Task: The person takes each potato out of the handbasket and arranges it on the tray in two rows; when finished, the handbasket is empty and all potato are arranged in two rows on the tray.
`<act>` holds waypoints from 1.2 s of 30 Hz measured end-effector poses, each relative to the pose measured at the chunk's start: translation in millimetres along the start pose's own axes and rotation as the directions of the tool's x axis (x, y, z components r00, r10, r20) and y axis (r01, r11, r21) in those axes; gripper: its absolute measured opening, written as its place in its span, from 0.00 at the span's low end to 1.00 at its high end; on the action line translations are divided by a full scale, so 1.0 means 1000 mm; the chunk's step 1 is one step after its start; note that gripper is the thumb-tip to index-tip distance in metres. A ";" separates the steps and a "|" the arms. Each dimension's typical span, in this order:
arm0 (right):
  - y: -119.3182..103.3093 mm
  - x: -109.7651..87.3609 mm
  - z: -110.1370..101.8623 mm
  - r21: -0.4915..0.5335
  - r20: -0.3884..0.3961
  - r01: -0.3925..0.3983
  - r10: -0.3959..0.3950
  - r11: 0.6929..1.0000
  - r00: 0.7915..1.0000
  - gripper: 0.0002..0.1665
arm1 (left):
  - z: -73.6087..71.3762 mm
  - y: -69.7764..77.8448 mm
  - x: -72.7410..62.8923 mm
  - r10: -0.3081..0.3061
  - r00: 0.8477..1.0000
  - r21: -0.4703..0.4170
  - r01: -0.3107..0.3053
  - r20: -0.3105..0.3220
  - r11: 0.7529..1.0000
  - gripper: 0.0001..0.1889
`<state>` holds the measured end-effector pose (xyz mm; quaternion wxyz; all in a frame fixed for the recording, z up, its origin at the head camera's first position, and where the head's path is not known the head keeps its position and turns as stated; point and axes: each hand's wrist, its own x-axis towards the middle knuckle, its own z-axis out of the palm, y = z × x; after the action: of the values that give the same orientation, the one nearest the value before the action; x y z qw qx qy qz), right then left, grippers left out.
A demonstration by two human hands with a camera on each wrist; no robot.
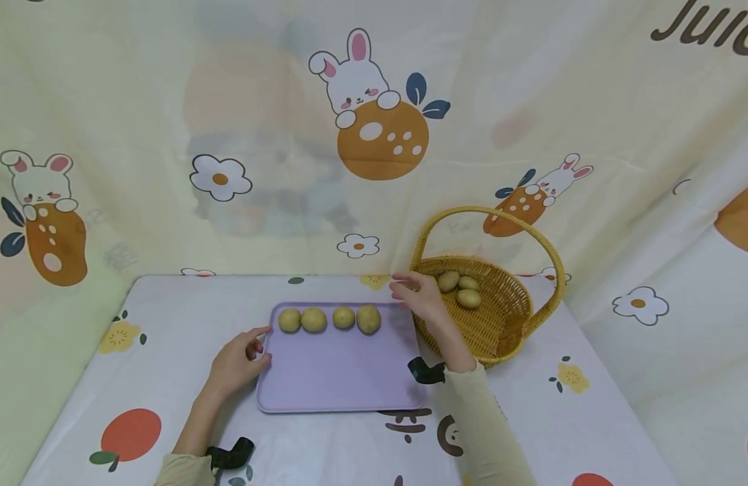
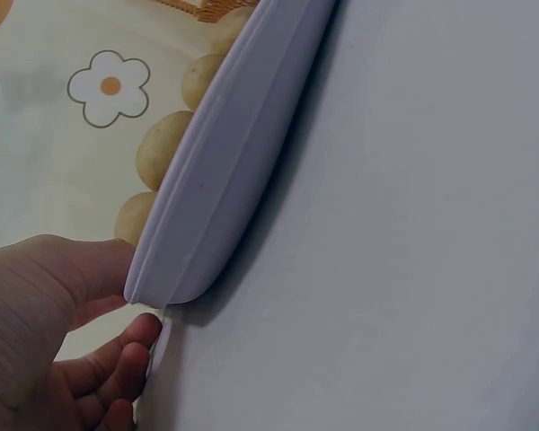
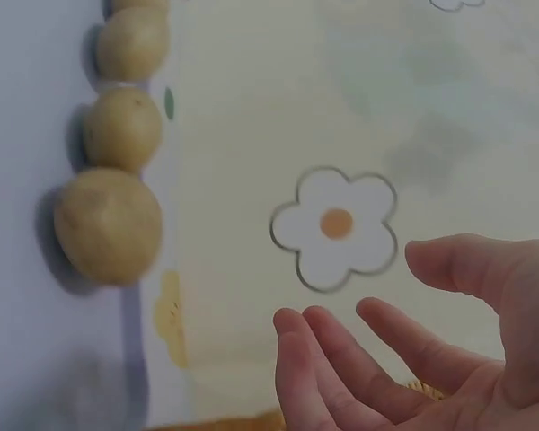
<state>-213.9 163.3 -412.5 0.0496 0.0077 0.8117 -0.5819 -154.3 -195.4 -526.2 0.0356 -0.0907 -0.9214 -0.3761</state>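
Several potatoes (image 1: 314,320) line up along the far side of a purple tray (image 1: 340,378). At the tray's left edge is my left hand (image 1: 237,361), touching the rim with its fingers, the other fingers loosely bent. In the left wrist view the tray (image 2: 225,171) is seen from its side, with potatoes (image 2: 162,148) showing above the rim. My right hand (image 1: 419,295) hovers over the tray's far right corner, beside the basket, with nothing in it. Its fingers are spread and relaxed in the right wrist view, apart from the nearest potato (image 3: 110,224).
A yellow wicker basket (image 1: 495,331) with a tall arched handle stands right of the tray, touching or very near it. Several potatoes (image 1: 468,298) lie in its far left part. A patterned cloth (image 1: 167,337) covers the table, and a printed curtain (image 1: 277,135) hangs behind.
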 end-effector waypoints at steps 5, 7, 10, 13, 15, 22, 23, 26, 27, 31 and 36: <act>0.001 0.003 -0.023 0.053 -0.015 -0.020 0.021 0.998 1.000 0.25 | 0.001 -0.002 0.000 0.003 1.000 -0.001 -0.003 -0.004 1.000 0.28; 0.005 0.005 -0.034 0.060 -0.022 -0.022 0.023 0.998 0.999 0.26 | 0.001 -0.002 0.000 0.003 1.000 0.001 -0.003 -0.003 1.000 0.28; 0.012 0.005 -0.050 0.062 -0.043 -0.032 0.035 0.998 0.998 0.27 | 0.001 -0.001 -0.001 0.003 1.000 0.004 -0.003 -0.002 1.000 0.28; 0.020 0.006 -0.066 0.062 -0.082 -0.029 0.034 0.998 0.996 0.27 | 0.001 -0.001 -0.001 -0.001 1.000 0.008 0.001 0.002 1.000 0.28; 0.024 0.006 -0.076 0.060 -0.113 -0.043 0.050 0.997 0.992 0.27 | 0.000 0.000 -0.001 0.001 1.000 0.007 -0.001 0.001 1.000 0.28; 0.038 0.010 -0.103 0.002 -0.220 -0.123 0.121 0.992 0.968 0.27 | -0.001 0.001 0.000 0.001 1.000 0.003 -0.001 -0.003 1.000 0.28; 0.041 0.010 -0.105 -0.014 -0.230 -0.129 0.123 0.992 0.966 0.27 | -0.001 0.001 0.001 -0.002 1.000 0.003 0.002 -0.001 1.000 0.28; 0.050 0.011 -0.112 -0.047 -0.257 -0.156 0.139 0.987 0.956 0.27 | 0.000 0.001 0.001 -0.007 1.000 0.002 0.007 0.004 1.000 0.28; 0.052 0.011 -0.114 -0.054 -0.265 -0.161 0.141 0.986 0.954 0.27 | 0.000 0.001 0.001 -0.008 1.000 0.002 0.008 0.004 1.000 0.28; 0.057 0.011 -0.118 -0.055 -0.276 -0.177 0.156 0.983 0.948 0.27 | 0.000 0.001 0.001 -0.009 1.000 0.000 0.009 0.003 1.000 0.28; 0.061 0.013 -0.121 -0.072 -0.257 -0.222 0.197 0.972 0.946 0.28 | 0.000 0.002 0.001 -0.009 1.000 -0.002 0.009 0.005 1.000 0.28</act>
<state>-230.8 296.4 -432.6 0.0095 0.1642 0.8343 -0.5262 -154.6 -193.8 -525.0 0.0316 -0.0872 -0.9216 -0.3769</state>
